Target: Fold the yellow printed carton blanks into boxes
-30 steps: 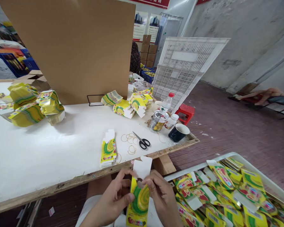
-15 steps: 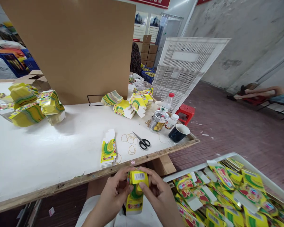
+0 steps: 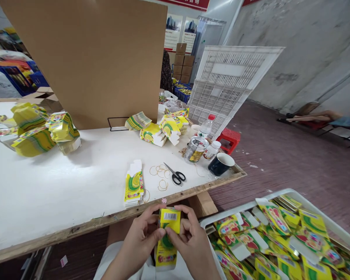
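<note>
Between my hands, over my lap, is a small yellow and green printed carton [image 3: 168, 249] with a barcode on its upper end. My left hand [image 3: 146, 233] grips its left side, thumb on the front and index finger at the top edge. On the right side my right hand [image 3: 189, 235] holds it the same way, its thumb pressing the front near the other thumb. The fingers behind the carton are partly hidden. Just beyond, on the white table [image 3: 84, 182], lies a stack of similar flat cartons [image 3: 133, 184].
Scissors [image 3: 177, 175] and rubber bands [image 3: 160, 171] lie right of the stack. A dark mug [image 3: 221, 165], a jar [image 3: 196, 149] and bottles stand at the right corner. A white tray [image 3: 288, 191] full of cartons is at lower right. A cardboard sheet [image 3: 99, 66] rises behind.
The carton has turned slightly more upright and shifted a little left. My right thumb has moved left across its front, closer to my left thumb. A person's legs at far right have shifted.
</note>
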The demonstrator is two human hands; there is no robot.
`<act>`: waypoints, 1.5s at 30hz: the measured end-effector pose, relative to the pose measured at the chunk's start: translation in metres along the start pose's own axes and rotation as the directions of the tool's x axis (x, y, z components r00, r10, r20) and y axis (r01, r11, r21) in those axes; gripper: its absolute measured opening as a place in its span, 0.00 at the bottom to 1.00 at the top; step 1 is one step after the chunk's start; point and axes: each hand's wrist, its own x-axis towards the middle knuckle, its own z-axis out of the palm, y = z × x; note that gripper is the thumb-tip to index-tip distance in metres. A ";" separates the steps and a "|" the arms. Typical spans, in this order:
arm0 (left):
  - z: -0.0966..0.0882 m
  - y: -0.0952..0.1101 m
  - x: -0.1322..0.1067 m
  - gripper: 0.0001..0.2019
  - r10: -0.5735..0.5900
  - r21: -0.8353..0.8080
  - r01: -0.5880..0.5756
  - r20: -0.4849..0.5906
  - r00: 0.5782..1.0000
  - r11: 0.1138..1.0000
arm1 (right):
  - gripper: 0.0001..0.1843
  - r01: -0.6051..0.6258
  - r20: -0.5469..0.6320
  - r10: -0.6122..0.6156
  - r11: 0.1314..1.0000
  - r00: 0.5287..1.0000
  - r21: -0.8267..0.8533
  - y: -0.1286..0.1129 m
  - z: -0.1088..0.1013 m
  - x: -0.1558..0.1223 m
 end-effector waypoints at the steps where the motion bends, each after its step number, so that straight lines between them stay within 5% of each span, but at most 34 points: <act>1: 0.000 -0.002 0.000 0.25 0.011 0.031 -0.011 0.003 1.000 0.999 | 0.21 -0.015 -0.035 0.015 1.000 0.999 0.015 0.000 0.001 0.000; 5: -0.002 -0.005 -0.002 0.23 0.034 0.106 -0.037 0.037 0.999 0.994 | 0.19 -0.030 -0.123 0.031 0.999 0.992 0.012 0.008 0.005 0.001; 11: -0.001 0.005 0.000 0.24 -0.025 -0.057 0.025 -0.001 1.000 0.998 | 0.18 0.115 0.001 -0.115 0.993 0.993 0.033 0.008 -0.008 0.000; 15: 0.007 0.006 -0.001 0.24 -0.028 -0.107 0.029 0.011 1.000 0.994 | 0.13 0.257 -0.130 -0.257 0.966 0.957 -0.020 -0.001 -0.013 0.003; 18: 0.010 0.003 0.001 0.22 -0.009 -0.032 0.011 0.057 0.998 0.999 | 0.12 0.271 -0.103 -0.275 0.961 0.956 -0.043 0.000 -0.022 0.001; 20: 0.000 -0.001 0.007 0.19 0.053 0.170 -0.049 -0.017 0.998 0.984 | 0.12 0.271 -0.169 -0.308 0.939 0.936 -0.214 0.003 -0.038 -0.002; 22: -0.021 -0.004 0.019 0.18 0.185 0.510 -0.047 -0.224 0.957 0.859 | 0.13 0.196 -0.327 -0.398 0.839 0.857 -0.507 0.007 -0.059 -0.007; 24: -0.049 -0.008 0.035 0.22 0.350 0.787 0.156 -0.431 0.832 0.597 | 0.17 0.027 -0.438 -0.470 0.705 0.766 -0.709 0.011 -0.078 -0.011; 25: -0.063 -0.010 0.042 0.26 0.375 0.801 0.232 -0.487 0.789 0.552 | 0.19 -0.023 -0.451 -0.490 0.658 0.746 -0.753 0.014 -0.084 -0.012; 29: -0.100 -0.023 0.063 0.37 0.347 0.782 0.423 -0.595 0.725 0.457 | 0.17 0.094 -0.356 -0.477 0.692 0.803 -0.716 0.023 -0.081 -0.009; 35: -0.109 -0.034 0.069 0.24 0.268 0.761 0.522 -0.634 0.726 0.386 | 0.12 0.196 -0.287 -0.357 0.862 0.889 -0.467 0.027 -0.050 0.004; 41: -0.115 -0.022 0.066 0.15 0.281 0.738 0.474 -0.641 0.714 0.481 | 0.08 0.231 -0.288 -0.334 0.912 0.898 -0.340 0.017 -0.038 0.003; 45: -0.089 -0.002 0.048 0.12 0.339 0.739 0.337 -0.598 0.726 0.583 | 0.07 0.298 -0.249 -0.384 0.899 0.889 -0.322 0.007 -0.025 -0.001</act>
